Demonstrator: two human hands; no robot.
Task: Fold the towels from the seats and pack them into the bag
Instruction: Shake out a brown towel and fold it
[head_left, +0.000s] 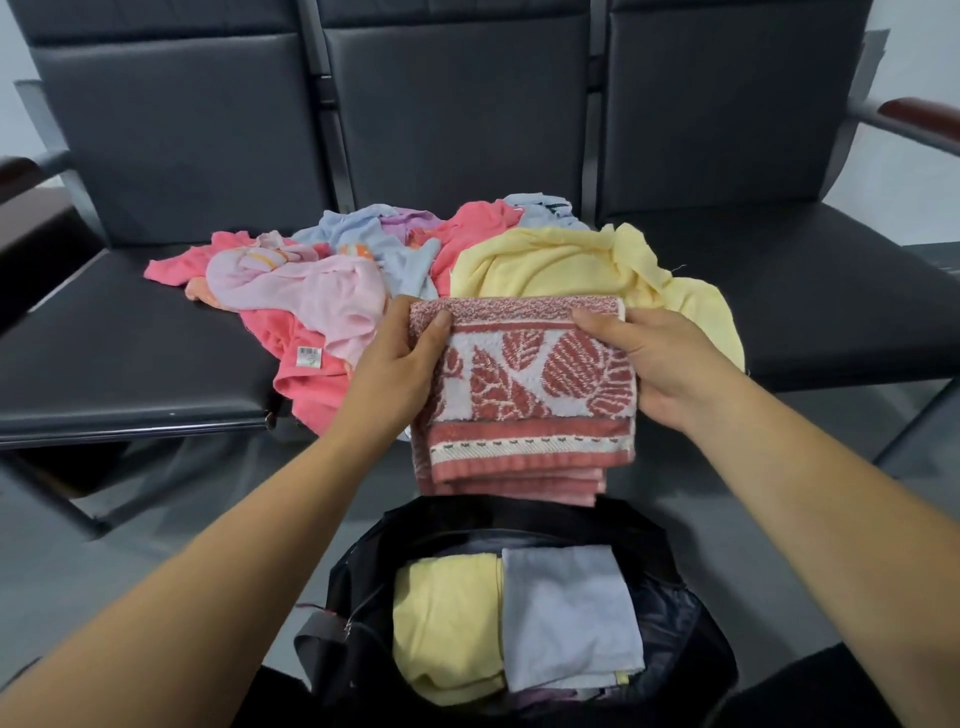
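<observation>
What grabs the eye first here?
The folded red-and-white leaf-patterned towel at center frame, gripped at its top corners by the left hand and right hand, hanging just above the open black bag. Behind it, a bright heap of unfolded towels in pink, yellow and pale blue sprawls across the dark seats. Inside the bag, a folded yellow towel and a folded grey-blue towel lie side by side.

One bag is counted. Inside it, two folded towels are seen on top, one yellow and one grey-blue. Above it, one patterned towel is counted, and beyond it, three seats.
</observation>
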